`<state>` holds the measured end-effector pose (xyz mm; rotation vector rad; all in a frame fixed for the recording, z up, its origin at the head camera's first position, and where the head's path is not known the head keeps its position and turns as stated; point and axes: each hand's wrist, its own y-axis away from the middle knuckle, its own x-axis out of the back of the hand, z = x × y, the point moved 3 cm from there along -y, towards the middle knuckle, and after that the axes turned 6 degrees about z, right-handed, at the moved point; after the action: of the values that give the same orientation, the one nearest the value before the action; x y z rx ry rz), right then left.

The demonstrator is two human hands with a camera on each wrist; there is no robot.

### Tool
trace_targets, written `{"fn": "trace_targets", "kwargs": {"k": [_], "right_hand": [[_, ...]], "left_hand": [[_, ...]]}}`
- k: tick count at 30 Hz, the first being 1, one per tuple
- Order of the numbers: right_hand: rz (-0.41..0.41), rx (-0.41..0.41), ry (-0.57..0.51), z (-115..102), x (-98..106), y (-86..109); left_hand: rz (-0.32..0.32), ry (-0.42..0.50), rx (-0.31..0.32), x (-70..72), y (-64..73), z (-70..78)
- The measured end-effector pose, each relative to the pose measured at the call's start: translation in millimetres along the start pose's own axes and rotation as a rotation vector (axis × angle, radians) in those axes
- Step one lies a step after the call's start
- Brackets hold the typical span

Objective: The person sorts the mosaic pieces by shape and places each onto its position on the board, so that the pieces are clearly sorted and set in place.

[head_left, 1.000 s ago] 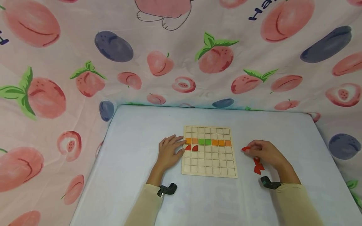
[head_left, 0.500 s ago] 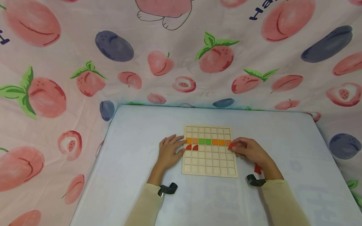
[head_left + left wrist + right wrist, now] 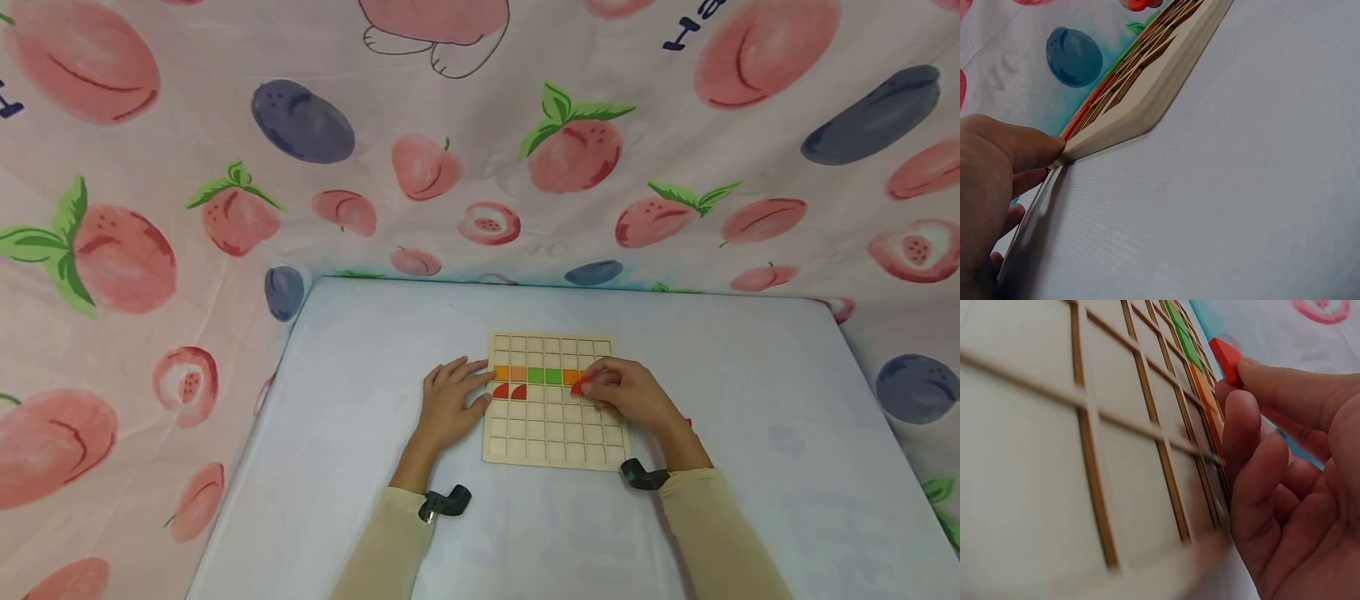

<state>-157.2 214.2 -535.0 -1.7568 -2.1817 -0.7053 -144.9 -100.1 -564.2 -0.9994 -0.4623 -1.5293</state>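
A square-celled wooden board [image 3: 555, 433] lies in the middle of the table. My left hand [image 3: 450, 404] rests at its left edge, fingers extended and thumb touching the rim [image 3: 1110, 134]. Between thumb and fingertips, my right hand [image 3: 630, 392] pinches a red quarter-round tile [image 3: 579, 387]; it is held over the right part of the board, and the red tile [image 3: 1225, 359] stands above the cells in the right wrist view. Two matching red tiles [image 3: 510, 392] sit in the left cells, under a row of orange and green tiles [image 3: 544, 375] partly covered by my right hand.
Just past my right wrist shows a bit of a loose red piece [image 3: 688, 422], mostly hidden by the arm. The white table [image 3: 375, 333] ends at a fruit-print cloth [image 3: 450, 233] behind and at the sides. Each wrist carries a black camera mount [image 3: 446, 503].
My right hand has moved left from beside the loose red pieces to over the board, carrying the red tile. My left hand has stayed at the board's left edge.
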Motion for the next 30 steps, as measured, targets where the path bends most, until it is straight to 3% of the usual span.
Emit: {"fn": "trace_targets", "kwargs": {"k": [16,23,30], "right_hand": [[-0.044,0.051,-0.065,-24.5,-42.8,-18.6],[-0.038,-0.026,-0.113,-20.3,-47.7,-24.2],[-0.034,-0.004,-0.082,-18.4,-49.9,-27.2]], "left_hand": [[-0.006,0.004,0.003,0.3,-0.1,0.5],[-0.014,0.014,0.001,-0.2,-0.6,1.3],[-0.019,0.001,0.011,-1.0,-0.8,-0.8]]}}
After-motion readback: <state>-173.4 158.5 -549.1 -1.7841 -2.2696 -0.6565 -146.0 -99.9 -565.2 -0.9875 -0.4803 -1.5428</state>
